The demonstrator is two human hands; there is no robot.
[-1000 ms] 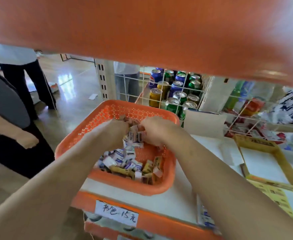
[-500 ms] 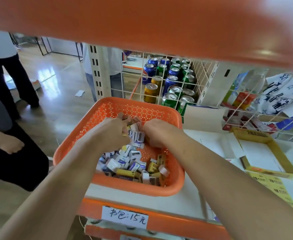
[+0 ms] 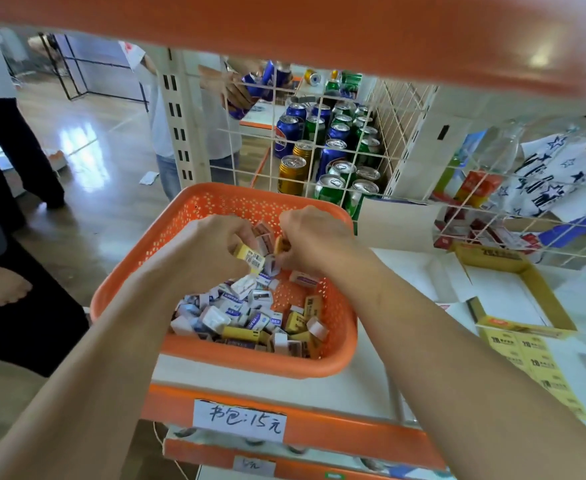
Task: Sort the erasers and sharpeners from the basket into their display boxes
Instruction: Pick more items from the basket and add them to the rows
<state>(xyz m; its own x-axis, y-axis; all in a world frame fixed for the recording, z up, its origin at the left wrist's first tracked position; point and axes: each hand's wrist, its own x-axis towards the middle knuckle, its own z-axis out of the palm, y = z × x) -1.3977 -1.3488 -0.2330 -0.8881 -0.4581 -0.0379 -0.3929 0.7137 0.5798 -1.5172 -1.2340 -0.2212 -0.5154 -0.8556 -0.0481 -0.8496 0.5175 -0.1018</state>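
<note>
An orange perforated basket (image 3: 184, 216) stands on the white shelf, with a heap of small boxed erasers and sharpeners (image 3: 246, 313) in white, blue and yellow wrappers. Both my hands are over the basket's far half. My left hand (image 3: 215, 247) grips a bunch of the small boxes, a yellow one (image 3: 250, 258) sticking out. My right hand (image 3: 314, 237) pinches another small yellow box (image 3: 282, 244) beside it. An empty yellow display box (image 3: 544, 299) with a white floor lies open to the right of the basket.
A wire grid (image 3: 322, 140) behind the basket fences off drink cans (image 3: 329, 157). An orange shelf edge (image 3: 319, 26) hangs overhead. People stand at the left (image 3: 18, 292) and behind the shelf (image 3: 208, 109). A price label (image 3: 239, 419) is on the shelf front.
My hands have lifted a little from the heap and now hold small boxes clear of it. The view has shifted down and closer.
</note>
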